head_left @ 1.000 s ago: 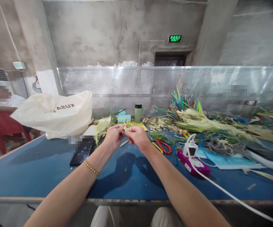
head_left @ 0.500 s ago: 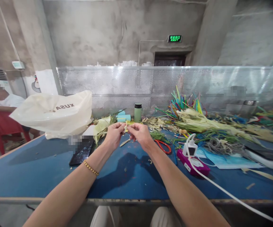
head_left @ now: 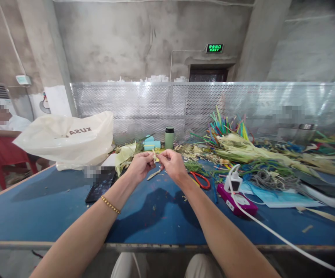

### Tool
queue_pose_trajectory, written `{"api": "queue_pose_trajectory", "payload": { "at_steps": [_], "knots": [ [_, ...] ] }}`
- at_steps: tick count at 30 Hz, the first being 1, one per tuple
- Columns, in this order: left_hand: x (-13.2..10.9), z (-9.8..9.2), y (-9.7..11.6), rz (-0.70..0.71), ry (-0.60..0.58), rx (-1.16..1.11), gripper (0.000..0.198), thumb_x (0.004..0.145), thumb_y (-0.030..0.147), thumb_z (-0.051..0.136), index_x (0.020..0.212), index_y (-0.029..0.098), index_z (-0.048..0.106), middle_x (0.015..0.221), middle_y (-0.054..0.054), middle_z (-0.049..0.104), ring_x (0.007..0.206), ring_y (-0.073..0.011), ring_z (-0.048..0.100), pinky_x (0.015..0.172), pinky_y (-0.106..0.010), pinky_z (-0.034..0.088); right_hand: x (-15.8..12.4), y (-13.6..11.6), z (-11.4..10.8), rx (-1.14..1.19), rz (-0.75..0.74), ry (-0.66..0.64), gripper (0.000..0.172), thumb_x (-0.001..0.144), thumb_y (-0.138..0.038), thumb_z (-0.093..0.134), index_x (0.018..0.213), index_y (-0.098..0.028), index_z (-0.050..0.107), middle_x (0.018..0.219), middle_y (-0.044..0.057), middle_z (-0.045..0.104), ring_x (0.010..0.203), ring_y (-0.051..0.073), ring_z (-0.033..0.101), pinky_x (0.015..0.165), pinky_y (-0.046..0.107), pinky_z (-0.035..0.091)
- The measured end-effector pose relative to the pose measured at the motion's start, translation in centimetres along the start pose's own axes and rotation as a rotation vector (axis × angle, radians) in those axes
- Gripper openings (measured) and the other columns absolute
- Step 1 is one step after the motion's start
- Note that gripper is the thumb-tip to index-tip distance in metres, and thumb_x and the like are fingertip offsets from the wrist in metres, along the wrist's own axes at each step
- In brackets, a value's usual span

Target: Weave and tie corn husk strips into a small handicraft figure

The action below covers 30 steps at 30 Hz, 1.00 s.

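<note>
As the pale piece stands roughly upright above the desk, it's my left grip pinching from one side, my right grip from the other, both equally near.

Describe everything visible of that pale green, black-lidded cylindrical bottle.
The pale green cylindrical bottle stands upright, its black lid on. The smooth body could be metal or plastic. It is beyond the right hand, before the perforated metal screen, right of light-blue objects. No hand holds it.
</note>
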<state>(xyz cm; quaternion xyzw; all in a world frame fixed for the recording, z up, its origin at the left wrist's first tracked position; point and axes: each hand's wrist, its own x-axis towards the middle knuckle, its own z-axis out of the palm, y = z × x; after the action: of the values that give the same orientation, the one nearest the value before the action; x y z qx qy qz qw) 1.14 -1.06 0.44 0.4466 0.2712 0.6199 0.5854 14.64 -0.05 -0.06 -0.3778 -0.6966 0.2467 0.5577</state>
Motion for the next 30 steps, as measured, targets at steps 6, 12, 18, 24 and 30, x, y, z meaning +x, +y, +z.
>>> {"api": "queue_pose_trajectory", "payload": {
  "at_steps": [6,12,18,24,30],
  "knots": [
    [0.2,-0.2,0.1,-0.007,0.010,0.056,0.019,0.068,0.011,0.071,0.055,0.011,0.058,0.050,0.001,0.047,0.045,-0.0063,0.039,0.047,-0.020,0.033,-0.2,-0.8,-0.5,-0.063,-0.010,-0.031,0.019,0.080,-0.032,0.061,0.070,-0.017,0.057,0.056,-0.001,0.059,0.045,0.011,0.056,0.047,0.022,0.044],
    [-0.2,0.0,-0.3,0.033,-0.028,0.190,0.023,0.065,0.020,0.076,0.053,0.011,0.059,0.047,0.001,0.047,0.045,-0.0069,0.039,0.047,-0.022,0.031,0.5,-0.8,-1.7,0.060,0.053,-0.112,0.020,0.078,-0.035,0.063,0.081,-0.016,0.063,0.069,0.001,0.064,0.050,0.011,0.057,0.047,0.023,0.043],
    [-0.5,0.3,-0.4,0.019,-0.072,0.186,0.024,0.064,0.021,0.078,0.053,0.011,0.060,0.050,0.000,0.050,0.047,-0.0070,0.041,0.048,-0.022,0.031,0.4,-1.1,-1.9,0.182,0.014,-0.147,0.026,0.072,-0.040,0.068,0.075,-0.015,0.063,0.062,0.000,0.060,0.054,0.010,0.052,0.052,0.023,0.043],
    [-0.6,0.3,-0.1,0.020,-0.140,0.123,0.023,0.067,0.029,0.079,0.066,0.008,0.068,0.057,-0.002,0.054,0.052,-0.0077,0.044,0.051,-0.023,0.033,0.4,-0.8,-1.7,0.131,0.013,-0.090,0.023,0.077,-0.039,0.062,0.074,-0.016,0.059,0.056,-0.002,0.057,0.050,0.010,0.051,0.049,0.022,0.042],
    [-0.6,0.0,0.0,0.023,-0.179,0.163,0.022,0.062,0.024,0.082,0.062,0.009,0.067,0.056,-0.002,0.056,0.052,-0.0080,0.046,0.052,-0.023,0.034,0.3,-1.0,-1.4,0.150,0.051,-0.076,0.023,0.076,-0.039,0.063,0.075,-0.017,0.059,0.062,0.000,0.060,0.054,0.011,0.053,0.050,0.022,0.044]
  ]
}}
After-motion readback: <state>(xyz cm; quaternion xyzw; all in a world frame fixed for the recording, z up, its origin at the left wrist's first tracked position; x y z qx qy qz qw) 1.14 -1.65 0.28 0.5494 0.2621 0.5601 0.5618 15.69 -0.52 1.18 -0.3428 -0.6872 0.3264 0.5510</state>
